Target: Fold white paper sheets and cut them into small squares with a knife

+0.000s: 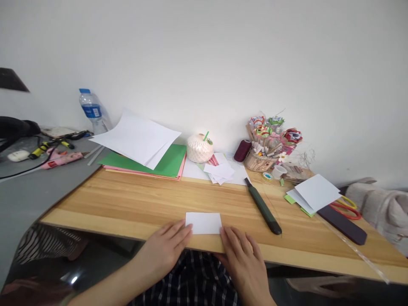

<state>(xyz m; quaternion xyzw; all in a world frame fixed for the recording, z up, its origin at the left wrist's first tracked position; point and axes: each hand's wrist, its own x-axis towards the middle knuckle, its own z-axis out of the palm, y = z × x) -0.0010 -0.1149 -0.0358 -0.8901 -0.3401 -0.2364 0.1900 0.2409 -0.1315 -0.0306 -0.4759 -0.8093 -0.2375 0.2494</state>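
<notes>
A small white paper rectangle lies flat on the wooden table near its front edge. My left hand rests at the paper's left side, its fingers stretched out and the tips touching that edge. On the opposite side, my right hand lies with extended fingers, the index fingertip at the paper's lower right corner. My right thumb is partly hidden at the table edge. A dark green utility knife lies on the wood, right of the paper and beyond my right hand.
White sheets cover a green paper stack. Behind stand a round woven ornament, a maroon thread spool and a basket of paper flowers. Rightward are red-handled scissors; leftward, a pink glue gun and water bottle.
</notes>
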